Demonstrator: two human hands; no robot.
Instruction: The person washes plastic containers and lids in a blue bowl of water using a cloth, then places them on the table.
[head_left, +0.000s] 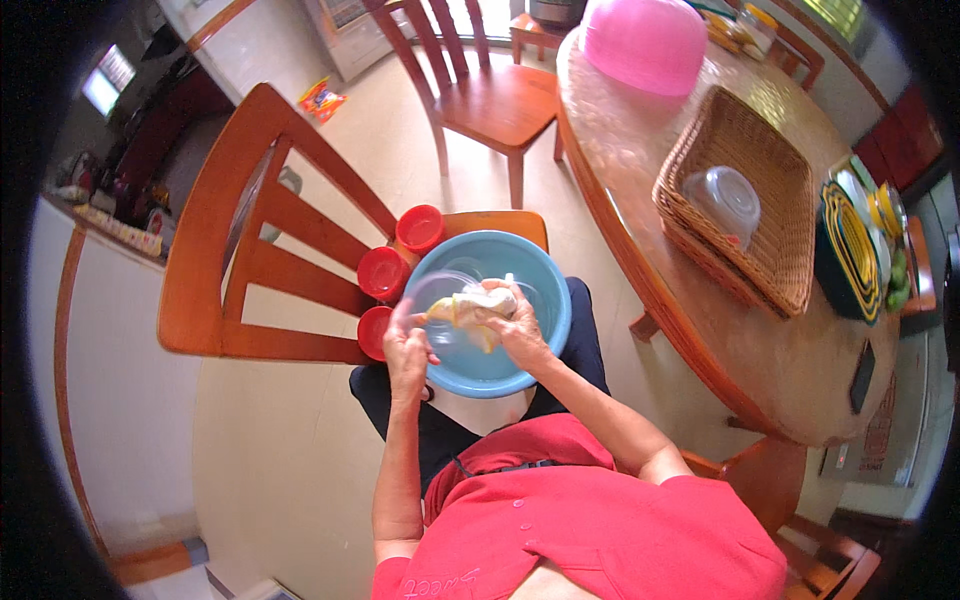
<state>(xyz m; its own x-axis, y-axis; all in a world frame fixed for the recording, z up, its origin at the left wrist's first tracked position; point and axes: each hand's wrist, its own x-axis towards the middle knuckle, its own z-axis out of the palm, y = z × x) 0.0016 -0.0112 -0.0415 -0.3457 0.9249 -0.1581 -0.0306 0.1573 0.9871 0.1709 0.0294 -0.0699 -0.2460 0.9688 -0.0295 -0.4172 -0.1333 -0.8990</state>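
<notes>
My right hand grips a wet white-and-yellow cloth above a light-blue plastic basin, which holds water. At the basin's left side my left hand holds the rim of a clear, round container, blurred and partly covered by the cloth. The basin stands on the seat of a wooden chair, between my knees. Along its left edge are a red bowl, a second red bowl and a third red bowl, beside the chair's slatted back.
To the right, an oval table carries a wicker basket with a clear bowl, a pink plastic cover, nested yellow-rimmed containers and a dark flat object. Another chair stands ahead; a colourful packet lies on the floor.
</notes>
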